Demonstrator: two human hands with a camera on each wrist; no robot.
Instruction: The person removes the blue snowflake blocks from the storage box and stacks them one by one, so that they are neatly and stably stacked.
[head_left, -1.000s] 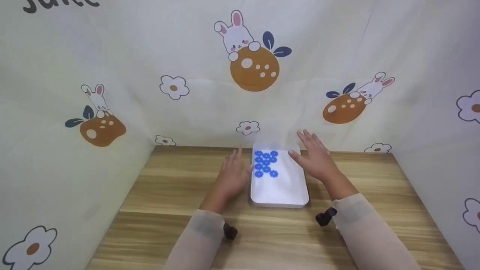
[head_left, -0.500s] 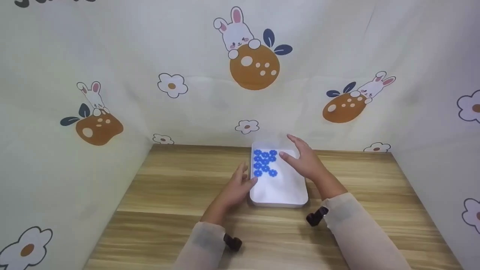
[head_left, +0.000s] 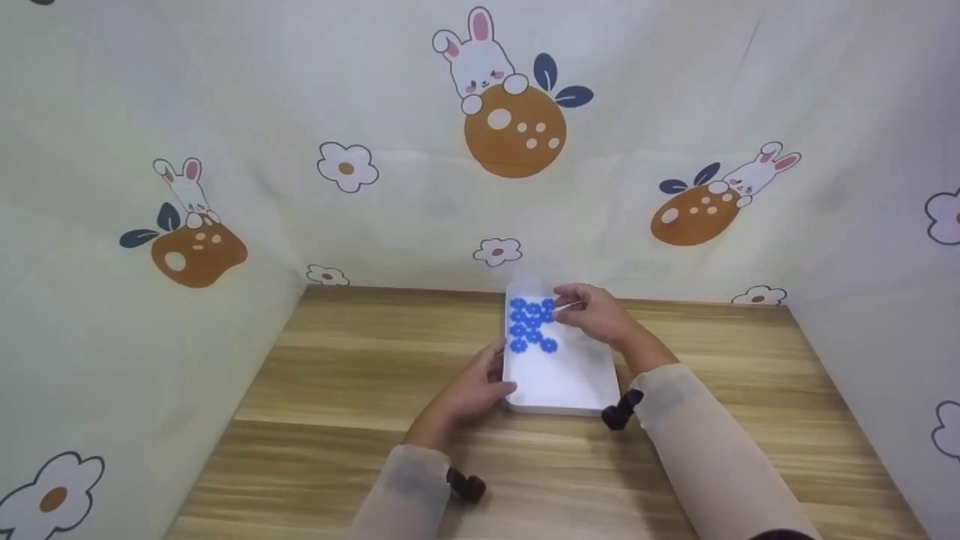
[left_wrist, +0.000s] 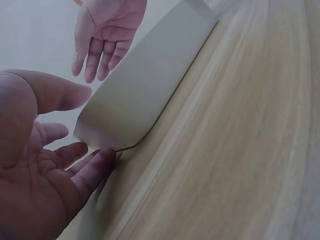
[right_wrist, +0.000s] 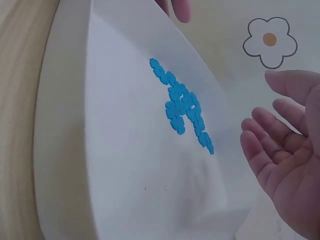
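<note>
A white rectangular tray (head_left: 570, 375) lies on the table. Several small blue flower-shaped pieces (head_left: 533, 322) sit in its back left part, close together in a pattern like a letter K. My left hand (head_left: 476, 384) is at the tray's left side, thumb by the rim; in the left wrist view its fingers (left_wrist: 102, 162) touch the foot of the tray's wall, with a gap under the thumb. Over the tray's back right side hovers my right hand (head_left: 596, 315), fingers loosely bent, with nothing seen in it. It hides part of the right rim.
The wood-grain table (head_left: 360, 375) extends around the tray. Pale cloth with printed rabbits, oranges and flowers (head_left: 498, 252) hangs at the back and both sides. A dark wrist camera (head_left: 466, 486) is on the left cuff, another wrist camera (head_left: 622, 410) on the right.
My left hand has slid toward the front along the tray's left side. The right hand has moved left and lower over the tray, its fingers bending. Tray and blue pieces look unmoved.
</note>
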